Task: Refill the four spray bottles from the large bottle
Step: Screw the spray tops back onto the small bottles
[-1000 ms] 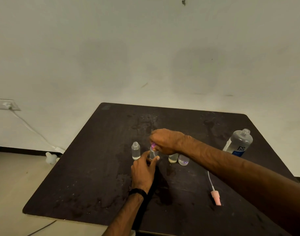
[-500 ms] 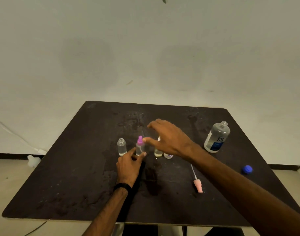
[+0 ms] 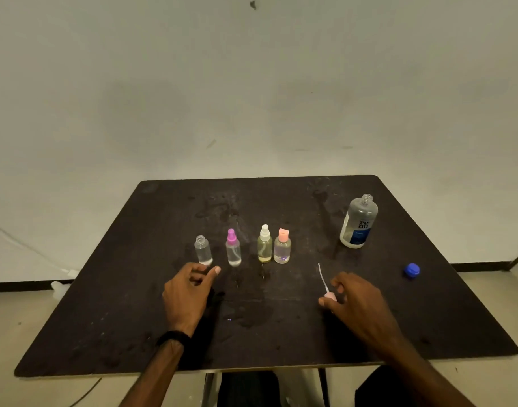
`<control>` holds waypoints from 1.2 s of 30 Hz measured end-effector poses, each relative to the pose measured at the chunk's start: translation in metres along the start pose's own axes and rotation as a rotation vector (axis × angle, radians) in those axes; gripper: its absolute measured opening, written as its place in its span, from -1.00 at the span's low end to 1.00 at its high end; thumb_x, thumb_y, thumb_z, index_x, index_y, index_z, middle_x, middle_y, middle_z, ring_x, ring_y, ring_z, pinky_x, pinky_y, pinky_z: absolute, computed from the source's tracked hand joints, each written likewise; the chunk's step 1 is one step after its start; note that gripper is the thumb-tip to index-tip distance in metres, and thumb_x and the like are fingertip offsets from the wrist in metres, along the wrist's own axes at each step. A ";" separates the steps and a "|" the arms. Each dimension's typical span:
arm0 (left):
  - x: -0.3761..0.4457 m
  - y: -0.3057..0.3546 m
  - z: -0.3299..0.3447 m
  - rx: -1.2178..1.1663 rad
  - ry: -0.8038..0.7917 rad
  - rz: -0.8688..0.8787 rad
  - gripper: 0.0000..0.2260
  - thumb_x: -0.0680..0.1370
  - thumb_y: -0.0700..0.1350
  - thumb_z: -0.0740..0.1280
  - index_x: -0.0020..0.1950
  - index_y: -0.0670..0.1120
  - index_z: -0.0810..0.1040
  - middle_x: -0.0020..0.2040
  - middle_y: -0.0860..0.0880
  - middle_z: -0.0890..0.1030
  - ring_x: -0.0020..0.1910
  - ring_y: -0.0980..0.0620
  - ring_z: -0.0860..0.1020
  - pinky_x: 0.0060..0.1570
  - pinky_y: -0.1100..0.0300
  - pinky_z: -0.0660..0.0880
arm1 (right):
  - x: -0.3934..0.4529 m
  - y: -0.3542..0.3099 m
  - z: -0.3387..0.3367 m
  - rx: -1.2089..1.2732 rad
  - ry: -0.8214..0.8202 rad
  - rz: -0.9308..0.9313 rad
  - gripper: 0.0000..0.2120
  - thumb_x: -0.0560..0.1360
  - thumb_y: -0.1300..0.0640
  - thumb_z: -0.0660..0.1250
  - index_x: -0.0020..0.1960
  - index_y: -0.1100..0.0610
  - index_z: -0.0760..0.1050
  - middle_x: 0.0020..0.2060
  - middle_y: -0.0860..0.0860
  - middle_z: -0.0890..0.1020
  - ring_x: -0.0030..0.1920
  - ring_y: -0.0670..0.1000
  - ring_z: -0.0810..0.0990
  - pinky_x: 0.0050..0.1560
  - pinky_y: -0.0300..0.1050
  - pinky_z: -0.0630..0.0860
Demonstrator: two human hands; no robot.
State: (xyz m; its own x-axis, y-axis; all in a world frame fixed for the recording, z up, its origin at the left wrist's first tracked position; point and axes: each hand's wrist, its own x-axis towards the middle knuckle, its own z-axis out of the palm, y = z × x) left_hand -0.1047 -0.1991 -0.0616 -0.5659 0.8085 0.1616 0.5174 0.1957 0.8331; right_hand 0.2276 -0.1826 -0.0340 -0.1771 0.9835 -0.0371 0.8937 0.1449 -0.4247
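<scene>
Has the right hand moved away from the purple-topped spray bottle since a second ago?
Yes. The right hand has pulled back toward the person, from the purple-topped spray bottle to the loose pink spray head.
</scene>
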 end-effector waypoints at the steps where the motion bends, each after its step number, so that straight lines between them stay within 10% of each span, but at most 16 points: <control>1: 0.000 0.000 -0.005 0.010 0.017 -0.003 -0.71 0.41 0.21 0.52 -0.06 0.05 0.60 -0.27 0.13 0.67 -0.25 0.16 0.65 -0.12 0.07 0.62 | -0.002 0.002 0.002 -0.006 -0.001 0.005 -0.72 0.43 -0.21 0.41 0.01 -0.12 0.42 -0.15 -0.15 0.51 -0.16 -0.17 0.49 -0.12 -0.28 0.50; 10: 0.016 0.005 -0.014 0.011 0.041 -0.008 -0.40 0.41 0.16 0.54 0.36 -0.03 0.46 -0.27 0.12 0.65 -0.23 0.23 0.60 -0.07 0.09 0.55 | -0.003 -0.021 -0.026 0.312 0.135 0.070 -0.74 0.45 -0.01 0.46 -0.01 -0.09 0.38 -0.14 -0.08 0.59 -0.18 -0.14 0.58 -0.23 -0.32 0.46; 15: 0.022 0.005 -0.008 -0.009 0.011 -0.029 -0.36 0.41 0.17 0.54 0.41 -0.02 0.46 -0.25 0.12 0.65 -0.21 0.21 0.62 0.03 0.05 0.60 | 0.031 -0.090 -0.076 0.497 0.195 -0.235 -0.85 0.43 -0.02 0.48 -0.04 -0.06 0.56 -0.17 -0.15 0.65 -0.15 -0.19 0.63 -0.19 -0.32 0.56; 24: 0.031 0.001 0.006 -0.026 -0.007 -0.026 -0.45 0.43 0.14 0.53 0.37 0.02 0.51 -0.27 0.09 0.64 -0.22 0.19 0.61 -0.02 0.04 0.60 | 0.129 -0.229 -0.080 -0.040 -0.077 -0.845 -0.78 0.51 0.06 0.40 0.13 0.09 0.60 -0.01 -0.05 0.63 -0.03 -0.11 0.57 0.00 -0.19 0.52; 36: 0.043 -0.008 0.015 -0.011 -0.012 -0.023 -0.77 0.49 0.14 0.47 0.03 0.03 0.65 -0.24 0.08 0.60 -0.25 0.16 0.56 -0.27 0.31 0.38 | 0.167 -0.268 -0.041 -0.292 -0.184 -0.869 -0.78 0.52 0.11 0.38 0.15 0.12 0.55 0.04 0.03 0.60 0.04 0.00 0.55 0.08 -0.09 0.51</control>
State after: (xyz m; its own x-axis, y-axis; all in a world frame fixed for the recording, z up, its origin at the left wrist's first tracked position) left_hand -0.1240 -0.1575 -0.0695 -0.5697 0.8105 0.1360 0.4971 0.2080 0.8424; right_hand -0.0249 -0.0530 0.1109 -0.8721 0.4881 0.0336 0.4807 0.8676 -0.1276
